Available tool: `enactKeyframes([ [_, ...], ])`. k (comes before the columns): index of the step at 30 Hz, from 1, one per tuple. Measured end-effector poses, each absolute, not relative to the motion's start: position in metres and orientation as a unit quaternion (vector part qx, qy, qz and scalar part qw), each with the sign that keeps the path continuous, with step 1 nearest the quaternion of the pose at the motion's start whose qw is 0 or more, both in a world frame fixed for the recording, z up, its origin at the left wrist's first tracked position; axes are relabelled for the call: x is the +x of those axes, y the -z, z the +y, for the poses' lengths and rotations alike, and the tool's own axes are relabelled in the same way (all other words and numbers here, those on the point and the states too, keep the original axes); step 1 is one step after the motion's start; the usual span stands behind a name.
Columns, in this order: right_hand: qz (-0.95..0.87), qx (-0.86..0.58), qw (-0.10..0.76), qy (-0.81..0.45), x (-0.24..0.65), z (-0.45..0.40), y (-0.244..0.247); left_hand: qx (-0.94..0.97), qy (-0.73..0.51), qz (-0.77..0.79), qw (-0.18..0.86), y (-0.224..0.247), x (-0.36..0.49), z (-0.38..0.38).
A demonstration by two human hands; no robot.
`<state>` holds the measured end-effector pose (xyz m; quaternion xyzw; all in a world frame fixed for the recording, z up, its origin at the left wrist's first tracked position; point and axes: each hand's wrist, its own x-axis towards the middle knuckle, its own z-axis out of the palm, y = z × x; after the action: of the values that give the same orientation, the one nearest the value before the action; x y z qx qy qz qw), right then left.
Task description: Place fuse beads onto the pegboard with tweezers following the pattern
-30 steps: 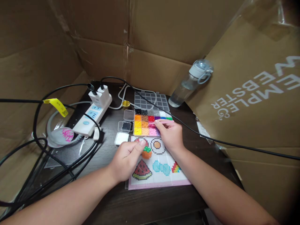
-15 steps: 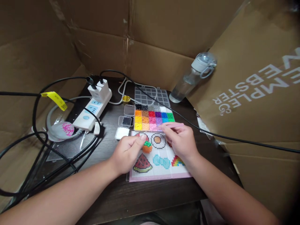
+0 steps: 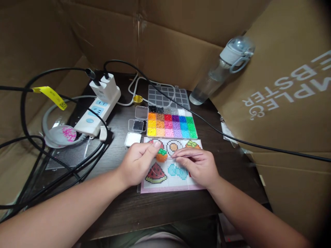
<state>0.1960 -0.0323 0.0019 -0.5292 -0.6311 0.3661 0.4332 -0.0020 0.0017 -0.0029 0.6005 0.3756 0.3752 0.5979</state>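
One cable (image 3: 232,138) crosses gridded panel (image 3: 181,93); left grip (image 3: 136,164) clasps beadwork (image 3: 161,157) (right grip (image 3: 200,168) pinches tweezers (image 3: 190,155)).

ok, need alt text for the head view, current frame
A person's left hand holds a small orange-and-green piece while the right hand holds pink tweezers, tip at or near its edge, over a pattern sheet. Colour-sorted beads lie just beyond the sheet, with a power strip to the left and a water bottle at back right.

I see a dark brown table (image 3: 155,210). On it are a bead box (image 3: 172,121), a picture sheet (image 3: 161,187), a white power strip (image 3: 89,125) and a water bottle (image 3: 213,79).
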Motion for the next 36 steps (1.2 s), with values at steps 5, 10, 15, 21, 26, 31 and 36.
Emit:
enactKeyframes([
  [5,-0.636,-0.535,0.416,-0.368,0.197,-0.034,-0.001,0.603,-0.375,0.385,0.59,0.004,-0.002,0.001],
  [10,-0.631,-0.534,0.419,-0.376,0.197,-0.035,-0.001,0.6,-0.372,0.385,0.594,0.004,-0.003,0.001],
  [15,-0.637,-0.53,0.413,-0.378,0.197,-0.035,-0.001,0.599,-0.376,0.38,0.596,0.005,-0.003,0.002],
  [21,-0.633,-0.536,0.412,-0.378,0.196,-0.035,-0.001,0.601,-0.375,0.382,0.594,0.005,-0.003,0.001],
  [26,-0.613,-0.542,0.439,-0.37,0.197,-0.033,-0.005,0.607,-0.368,0.393,0.585,0.003,-0.003,0.001],
  [31,-0.573,-0.556,0.482,-0.36,0.199,-0.009,-0.01,0.617,-0.361,0.393,0.579,0.001,-0.002,0.002],
  [36,-0.563,-0.579,0.494,-0.322,0.191,0.029,-0.005,0.618,-0.367,0.388,0.577,-0.001,-0.002,0.003],
])
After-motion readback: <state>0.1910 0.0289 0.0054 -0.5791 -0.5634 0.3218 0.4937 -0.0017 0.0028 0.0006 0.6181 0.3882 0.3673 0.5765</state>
